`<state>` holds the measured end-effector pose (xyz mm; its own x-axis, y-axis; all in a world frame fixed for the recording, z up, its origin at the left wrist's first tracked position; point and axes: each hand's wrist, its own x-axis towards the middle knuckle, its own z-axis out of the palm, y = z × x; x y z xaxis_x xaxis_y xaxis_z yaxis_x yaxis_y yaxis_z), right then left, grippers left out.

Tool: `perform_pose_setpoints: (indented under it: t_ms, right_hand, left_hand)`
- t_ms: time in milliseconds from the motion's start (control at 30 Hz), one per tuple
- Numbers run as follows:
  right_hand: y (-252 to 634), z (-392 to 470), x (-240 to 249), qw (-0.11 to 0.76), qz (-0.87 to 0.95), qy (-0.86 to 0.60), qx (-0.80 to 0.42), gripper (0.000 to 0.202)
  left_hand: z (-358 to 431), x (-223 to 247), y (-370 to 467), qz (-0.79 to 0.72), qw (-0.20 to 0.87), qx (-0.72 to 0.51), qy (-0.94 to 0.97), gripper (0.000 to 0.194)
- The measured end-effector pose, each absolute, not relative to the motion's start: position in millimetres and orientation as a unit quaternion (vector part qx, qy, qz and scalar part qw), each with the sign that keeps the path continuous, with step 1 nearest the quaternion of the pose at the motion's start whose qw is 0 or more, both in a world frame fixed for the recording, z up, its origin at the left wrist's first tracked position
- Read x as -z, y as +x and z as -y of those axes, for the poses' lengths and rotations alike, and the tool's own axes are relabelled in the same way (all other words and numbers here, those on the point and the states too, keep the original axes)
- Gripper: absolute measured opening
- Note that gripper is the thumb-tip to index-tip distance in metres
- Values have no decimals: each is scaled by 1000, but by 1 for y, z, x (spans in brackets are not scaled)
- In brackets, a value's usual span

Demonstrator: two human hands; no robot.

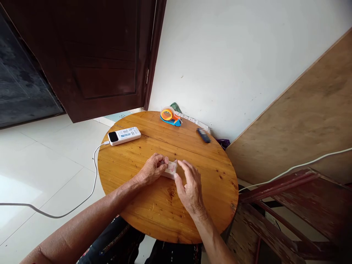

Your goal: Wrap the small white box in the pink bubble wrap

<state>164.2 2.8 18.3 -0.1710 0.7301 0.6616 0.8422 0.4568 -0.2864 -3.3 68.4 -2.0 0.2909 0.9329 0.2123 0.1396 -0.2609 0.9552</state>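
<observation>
A small whitish box with faint pink print (171,168) lies on the round wooden table (154,223), between my hands. My left hand (154,168) is closed on the box's left end, thumb and fingers pressed together, covering that end. My right hand (189,185) is at the box's right end, its thumb and index finger spread apart; the thumb tip is at the box's near right corner.
A white power bank (125,136) with a cable stands at the table's left. An orange and blue tape dispenser (171,116) and a blurred dark object (203,135) lie near the white wall. A wooden chair (297,190) is at right.
</observation>
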Motion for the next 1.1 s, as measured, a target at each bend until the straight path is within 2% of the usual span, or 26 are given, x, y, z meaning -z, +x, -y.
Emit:
perform_pose_setpoints:
  t_ms: [133, 267, 367, 433, 533, 733, 900, 1100]
  right_hand:
    - [167, -13, -27, 370, 768, -519, 55, 37]
    - [160, -23, -34, 355, 777, -517, 60, 17]
    - [154, -26, -33, 370, 776, -505, 78, 20]
    - [152, -23, -30, 376, 779, -493, 93, 22]
    - [148, -10, -27, 356, 786, -496, 99, 22]
    - [139, 15, -25, 243, 786, -550, 143, 29]
    - [137, 15, -20, 229, 777, -561, 173, 35]
    - [138, 23, -16, 229, 785, -560, 136, 40]
  left_hand:
    - [-68, 4, -3, -408, 450, -434, 665, 9]
    - [-68, 4, -3, -399, 471, -440, 652, 22]
    - [-68, 4, -3, -388, 500, -449, 630, 39]
    - [-68, 4, -2, -385, 508, -453, 623, 44]
    - [-68, 4, -2, -389, 511, -446, 623, 41]
    - [-68, 6, -6, -386, 525, -448, 611, 40]
    - [-71, 9, -6, -407, 487, -472, 612, 47]
    - [-73, 9, -3, -405, 474, -457, 635, 51]
